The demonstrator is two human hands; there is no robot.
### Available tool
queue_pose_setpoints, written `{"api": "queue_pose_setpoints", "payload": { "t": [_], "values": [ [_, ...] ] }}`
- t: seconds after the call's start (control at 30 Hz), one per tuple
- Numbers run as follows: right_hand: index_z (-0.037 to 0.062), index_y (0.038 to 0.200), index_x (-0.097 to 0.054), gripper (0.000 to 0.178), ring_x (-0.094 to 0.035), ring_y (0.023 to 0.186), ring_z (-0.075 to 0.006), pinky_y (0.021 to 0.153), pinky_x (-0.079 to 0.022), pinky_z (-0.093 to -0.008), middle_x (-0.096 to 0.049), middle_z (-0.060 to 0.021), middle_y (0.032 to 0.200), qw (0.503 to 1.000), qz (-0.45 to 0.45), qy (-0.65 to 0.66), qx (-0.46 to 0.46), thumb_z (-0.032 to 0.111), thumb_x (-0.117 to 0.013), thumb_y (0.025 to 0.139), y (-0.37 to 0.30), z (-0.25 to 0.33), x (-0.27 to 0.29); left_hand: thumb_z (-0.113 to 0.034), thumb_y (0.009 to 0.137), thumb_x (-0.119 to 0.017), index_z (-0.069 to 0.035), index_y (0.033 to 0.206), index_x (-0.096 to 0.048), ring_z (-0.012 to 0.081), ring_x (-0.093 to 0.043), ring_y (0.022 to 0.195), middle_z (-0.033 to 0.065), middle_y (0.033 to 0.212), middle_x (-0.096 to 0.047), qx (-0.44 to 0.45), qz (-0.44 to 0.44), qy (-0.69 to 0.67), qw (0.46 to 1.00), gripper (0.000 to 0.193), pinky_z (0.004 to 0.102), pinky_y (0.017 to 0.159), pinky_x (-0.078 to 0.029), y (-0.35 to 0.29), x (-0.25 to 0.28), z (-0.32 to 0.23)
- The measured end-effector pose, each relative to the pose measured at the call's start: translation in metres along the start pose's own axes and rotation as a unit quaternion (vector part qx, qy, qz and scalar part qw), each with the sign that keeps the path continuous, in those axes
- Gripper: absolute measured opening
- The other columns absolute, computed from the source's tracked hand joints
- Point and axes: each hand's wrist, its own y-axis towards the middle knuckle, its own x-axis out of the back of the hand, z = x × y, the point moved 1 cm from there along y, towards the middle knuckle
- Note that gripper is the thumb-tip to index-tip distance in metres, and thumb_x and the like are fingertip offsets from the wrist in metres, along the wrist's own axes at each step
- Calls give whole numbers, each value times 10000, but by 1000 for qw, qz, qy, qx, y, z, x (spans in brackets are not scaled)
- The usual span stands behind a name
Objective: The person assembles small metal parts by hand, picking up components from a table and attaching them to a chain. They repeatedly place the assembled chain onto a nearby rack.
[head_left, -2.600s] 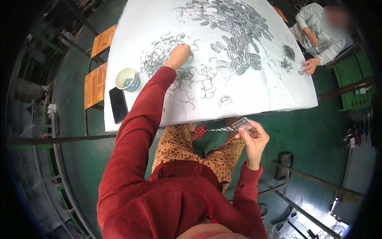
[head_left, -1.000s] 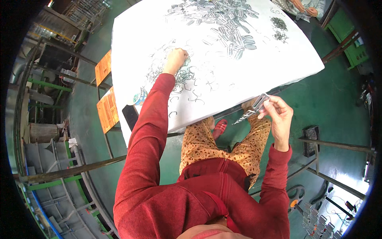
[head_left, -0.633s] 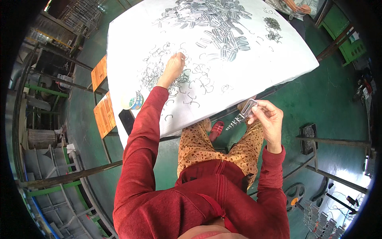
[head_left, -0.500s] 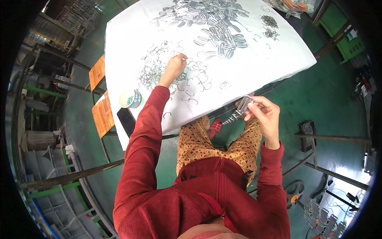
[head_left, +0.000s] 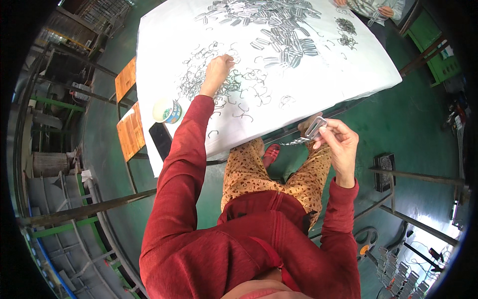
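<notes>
My left hand (head_left: 218, 74) is over a loose pile of thin curved wire hooks (head_left: 194, 82) on the white-covered table (head_left: 343, 74). Its fingertips are drawn together at the pile's far right side; what they hold, if anything, is too small to make out. Off the table's near edge, my right hand (head_left: 341, 145) pinches a flat metal loop with a long slot (head_left: 315, 128) between thumb and fingers. A row of small shiny pieces (head_left: 297, 141) hangs to the left below that loop; how they join is unclear.
A heap of striped metal slotted pieces (head_left: 264, 20) covers the table's far side. Dark small parts (head_left: 345, 26) lie far right, near another person's hand (head_left: 386, 11). A paper tub (head_left: 167, 110) and a black phone (head_left: 160, 141) stand at the left edge, beside wooden stools (head_left: 130, 132).
My left hand has moved slightly farther over the hook pile. The right hand has shifted a little right with the metal loop, and the whole view has shifted slightly.
</notes>
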Motion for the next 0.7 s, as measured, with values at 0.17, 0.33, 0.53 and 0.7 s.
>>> {"api": "queue_pose_setpoints", "payload": {
  "t": [0.17,0.33,0.53,0.7],
  "values": [
    [-53,986,-627,146,-593,597,-117,538,-520,-247,-628,-85,767,1000,-9,-26,-4,-24,-600,845,-3,0,-1,-147,772,-622,-77,826,-703,302,-645,720,133,753,-669,-24,49,23,998,120,387,684,-505,-8,1,-3],
    [-50,989,-625,152,-593,602,-114,539,-517,-240,-623,-78,762,1000,-6,-2,-1,-42,-599,840,-9,-6,-2,-124,766,-613,-88,803,-707,282,-623,815,114,798,-654,-96,51,108,988,107,398,694,-508,-8,-8,-3],
    [-42,992,-625,159,-598,621,-109,538,-508,-230,-620,-62,759,999,-9,-15,-31,-49,-601,834,-9,-11,1,-174,821,-586,-58,814,-652,294,-590,840,102,790,-585,-99,51,109,988,133,396,726,-499,-11,-16,-1],
    [-45,999,-625,167,-589,617,-112,539,-509,-233,-613,-67,767,1000,-10,-10,-3,-50,-601,834,-9,-6,0,-102,847,-551,-9,873,-636,356,-593,782,176,836,-611,1,16,-36,999,129,419,699,-472,-5,-12,-7]
  ]
}}
